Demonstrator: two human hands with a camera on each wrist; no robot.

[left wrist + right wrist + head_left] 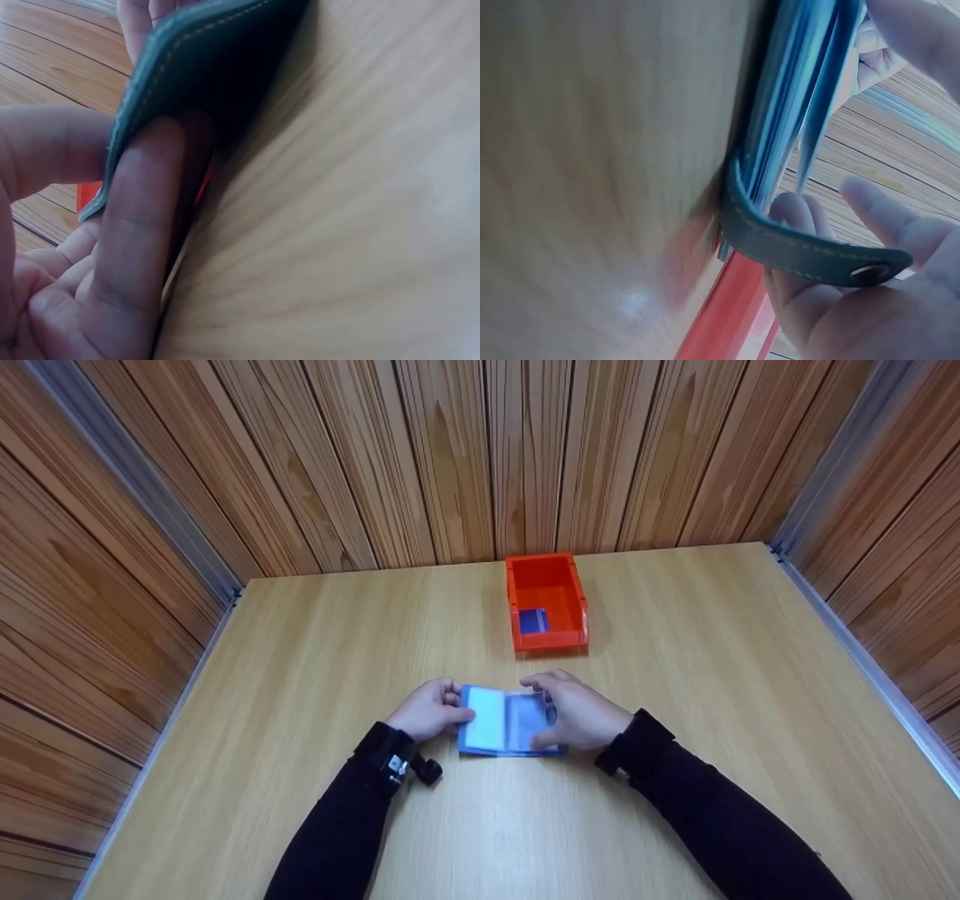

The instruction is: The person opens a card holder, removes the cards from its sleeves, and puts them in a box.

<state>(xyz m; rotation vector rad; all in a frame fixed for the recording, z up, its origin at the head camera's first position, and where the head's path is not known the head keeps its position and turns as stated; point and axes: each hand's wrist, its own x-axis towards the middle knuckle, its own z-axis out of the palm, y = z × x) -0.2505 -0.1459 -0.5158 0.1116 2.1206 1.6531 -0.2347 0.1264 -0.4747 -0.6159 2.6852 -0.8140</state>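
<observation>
A blue card holder (506, 721) lies spread open on the table, with pale clear sleeves inside. My left hand (431, 711) pinches its left cover, thumb on top and fingers beneath. In the left wrist view the stitched cover edge (161, 60) is raised off the wood between thumb and fingers. My right hand (581, 709) curls round the right side, its thumb near the lower corner of the sleeves. A strap with a metal snap (802, 251) sticks out there, across the right fingers, beside the stacked sleeves (799, 90).
Beyond the hands, near the back wall, stands a red bin (551, 641) holding a flat dark-blue piece (533, 621). Wood-plank walls (450, 457) enclose the light wood table (337, 645) at the back and both sides.
</observation>
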